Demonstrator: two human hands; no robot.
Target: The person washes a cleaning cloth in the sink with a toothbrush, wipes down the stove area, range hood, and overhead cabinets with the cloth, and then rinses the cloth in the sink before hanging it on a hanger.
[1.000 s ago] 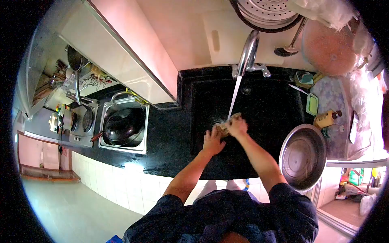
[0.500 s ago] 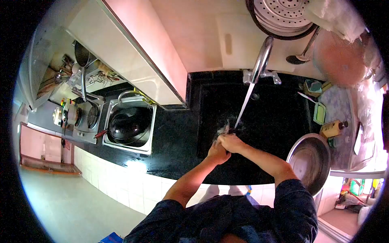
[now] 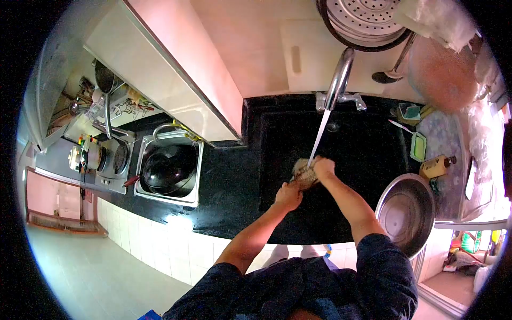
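Note:
Both hands are over the black sink (image 3: 352,208), at the lower end of the water stream. My left hand (image 3: 288,196) is closed on the lower left part of a wet brownish cloth (image 3: 306,176). On the cloth's right side, my right hand (image 3: 324,168) grips it with curled fingers. Water runs from the chrome faucet (image 3: 341,80) onto the cloth between the hands. The cloth looks bunched, and its lower edge is dark.
A metal basin (image 3: 406,213) stands at the sink's right edge. Beside it are a soap bottle (image 3: 434,167) and a green dish (image 3: 418,146). To the left, a black wok (image 3: 169,166) lies in a steel sink (image 3: 198,184). A steamer plate (image 3: 368,16) hangs above.
My right hand has moved up and right, away from my left hand. More of the cloth now shows between them. My left hand has shifted slightly up and stays closed.

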